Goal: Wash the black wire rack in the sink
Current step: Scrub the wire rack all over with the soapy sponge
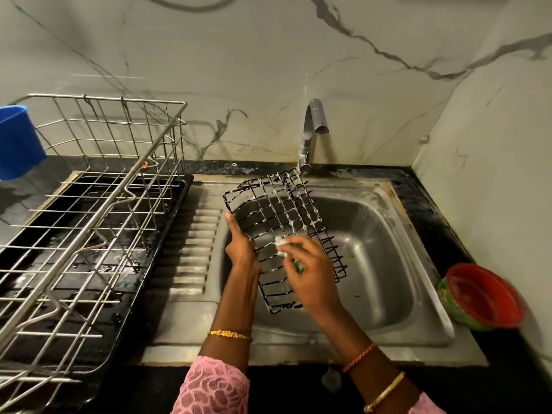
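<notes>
The black wire rack (286, 216) is held tilted over the steel sink (382, 258), its far end near the tap and white soap foam on its wires. My left hand (240, 246) grips the rack's left edge. My right hand (307, 270) pinches a small pale green scrub pad (282, 245) and presses it against the rack's near part. The lower end of the rack is partly hidden behind my right hand.
A large steel dish rack (89, 222) on a black tray fills the counter at left, with a blue cup (16, 141) behind it. A red and green bowl (481, 297) sits on the counter at right. The tap (312, 130) shows no water.
</notes>
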